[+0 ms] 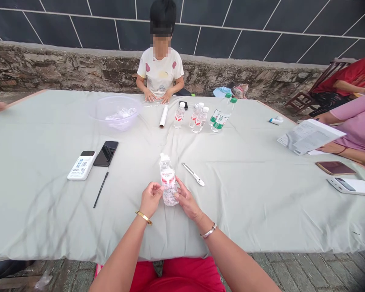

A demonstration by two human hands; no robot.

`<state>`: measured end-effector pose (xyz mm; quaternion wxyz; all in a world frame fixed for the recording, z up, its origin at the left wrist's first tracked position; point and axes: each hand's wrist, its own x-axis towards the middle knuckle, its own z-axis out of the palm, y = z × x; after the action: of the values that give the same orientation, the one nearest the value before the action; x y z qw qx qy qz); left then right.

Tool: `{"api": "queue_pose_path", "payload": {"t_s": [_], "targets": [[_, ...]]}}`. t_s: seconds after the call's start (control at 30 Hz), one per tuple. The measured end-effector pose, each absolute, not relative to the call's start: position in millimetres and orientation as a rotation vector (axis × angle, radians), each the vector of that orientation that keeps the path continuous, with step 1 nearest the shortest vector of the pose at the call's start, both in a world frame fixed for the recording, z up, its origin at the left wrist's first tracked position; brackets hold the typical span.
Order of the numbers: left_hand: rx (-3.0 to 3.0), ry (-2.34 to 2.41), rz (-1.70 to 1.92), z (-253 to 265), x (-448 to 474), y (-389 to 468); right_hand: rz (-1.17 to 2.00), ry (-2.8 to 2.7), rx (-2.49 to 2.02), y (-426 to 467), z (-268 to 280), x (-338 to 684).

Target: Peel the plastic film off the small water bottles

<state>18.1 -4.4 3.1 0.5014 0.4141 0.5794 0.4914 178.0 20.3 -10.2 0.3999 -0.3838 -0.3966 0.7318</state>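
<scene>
Since clear film (170,199) looks to be around the bottle (168,177) already, bunched up top, I'd call this one partly done: the wrap seems loose. Left hand (152,198) pinches its left edge, right hand (187,199) cups the other side, over the near half of the table (246,202), beside the knife (194,174). Three similar bottles (179,117) beyond look unwrapped.

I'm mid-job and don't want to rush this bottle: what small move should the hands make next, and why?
I'd probably smooth what looks like clear film against the bottle with the left hand: its fingers are at the bottle's side, the right hand supports the other side, and the surface looks crinkled near the base.
</scene>
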Motion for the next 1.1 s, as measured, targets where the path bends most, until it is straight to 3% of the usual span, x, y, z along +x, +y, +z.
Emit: {"api": "queue_pose_path", "payload": {"t_s": [0.33, 0.73, 1.0, 1.1], "targets": [[0.929, 1.486, 1.42, 21, 1, 47, 2.124, -1.131, -0.808, 16, -3, 192], [0.798, 1.62, 1.513, 22, 1, 38, 2.184, -1.083, -0.792, 21, -8, 198], [1.36, 2.076, 1.322, 38, -11, 30, 2.219, -0.984, -0.753, 22, -11, 198], [1.338, 2.03, 1.241, 45, -22, 31, 2.209, -0.955, -0.784, 22, -11, 198]]}}
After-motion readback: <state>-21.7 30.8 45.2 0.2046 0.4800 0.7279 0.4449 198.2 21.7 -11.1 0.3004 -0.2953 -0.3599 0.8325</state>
